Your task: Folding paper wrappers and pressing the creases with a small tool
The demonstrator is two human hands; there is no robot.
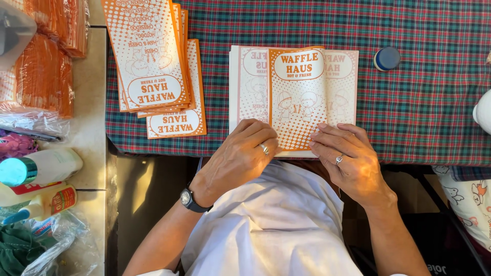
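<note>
Head view: a flat paper bag [295, 97], printed orange and white with cartoon figures, is laid on the counter [419, 102], which is covered by a red and green plaid cloth. The bag lies at the near edge, on top of paler sheets or bags of the same kind that show at both sides. The left hand [240, 158] is rested on the lower left corner, fingers curled down flat on the paper, nothing enclosed in its grip. The right hand [350, 158] is laid on the lower right part, fingertips [319, 134] pressed at the orange panel's bottom edge; its grip is likewise unclenched and merely pressing. A ring is worn on each hand, a wristwatch [190, 199] on the left wrist.

The bag is judged to be very light, thin and limp, easily creased or torn, and liable to slide on the sheets beneath. It is best taken at an edge or corner with a light pinch while the other hand holds the stack down.

A fanned stack of finished bags [153, 66] lies to the left, well apart. A small blue-capped bottle [387, 58] stands to the right. Bottles [38, 174] and wrapped orange bundles [43, 71] are seen at the far left
</note>
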